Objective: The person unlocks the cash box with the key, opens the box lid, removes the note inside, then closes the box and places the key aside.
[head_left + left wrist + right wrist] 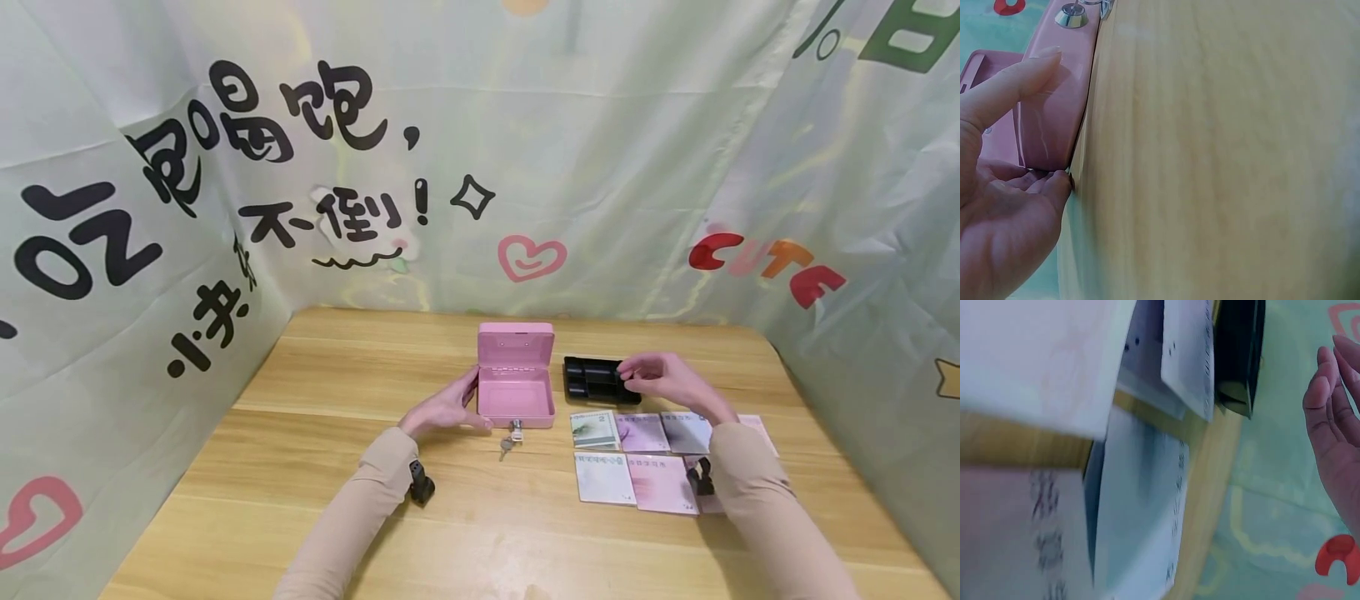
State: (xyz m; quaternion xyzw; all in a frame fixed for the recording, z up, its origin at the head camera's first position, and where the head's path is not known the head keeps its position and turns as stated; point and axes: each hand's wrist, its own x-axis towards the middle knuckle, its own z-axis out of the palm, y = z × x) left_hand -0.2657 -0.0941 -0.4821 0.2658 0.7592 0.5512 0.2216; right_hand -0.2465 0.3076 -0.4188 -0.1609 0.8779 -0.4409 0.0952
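A pink metal cash box [516,422] stands on the table with its lid [516,343] raised and its inside bare. My left hand [444,408] grips its left front corner, the thumb lying on the front face and the fingers at the side wall. From the silver lock [1071,15] on the front hangs a key [506,447]. Over the right end of a black divided tray [588,400], my right hand [663,379] hovers with thumb and forefinger slightly apart. In the right wrist view, nothing shows between its fingertips.
Banknotes lie in two rows in front of the tray, including a greenish one [592,431], a purple one [641,432] and a pink one [662,483]. My right forearm covers some. A printed cloth [615,192] hangs behind and beside the wooden table [465,533].
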